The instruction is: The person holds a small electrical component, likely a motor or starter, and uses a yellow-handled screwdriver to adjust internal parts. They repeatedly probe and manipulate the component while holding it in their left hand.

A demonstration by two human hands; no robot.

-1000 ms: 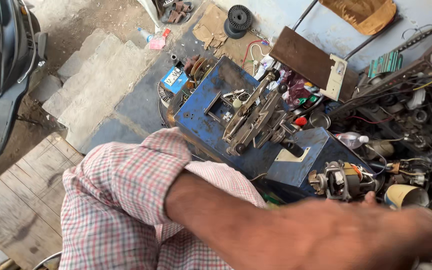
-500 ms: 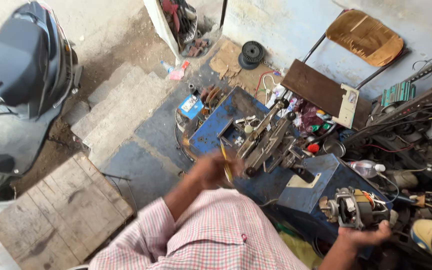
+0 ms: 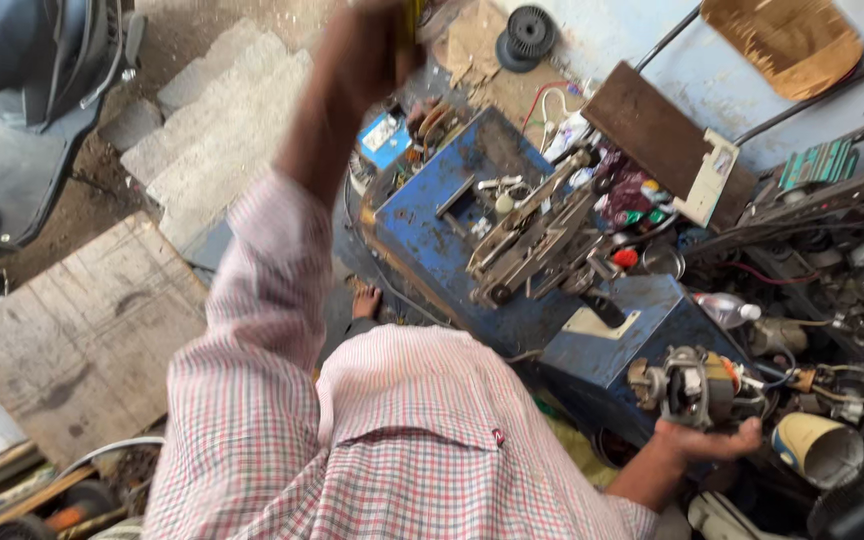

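Observation:
My left hand is raised far forward at the top of the view, its fingers closed around a thin yellow-handled tool whose tip is cut off by the frame edge. Low on the right, my right hand cups a small electric motor from below, with copper windings and wires showing. The motor rests at the edge of a blue metal machine, which carries a grey lever mechanism. My checked shirt fills the lower middle.
A scooter stands at the left beside stone slabs. A wooden board lies at lower left. Tangled wires, tools and motor parts crowd the right. A tan cup lies next to my right hand. A bare foot shows below the blue machine.
My left arm has swung up and forward from the blue machine, still holding the yellow-handled tool. My right hand has stayed on the motor. The camera has tilted.

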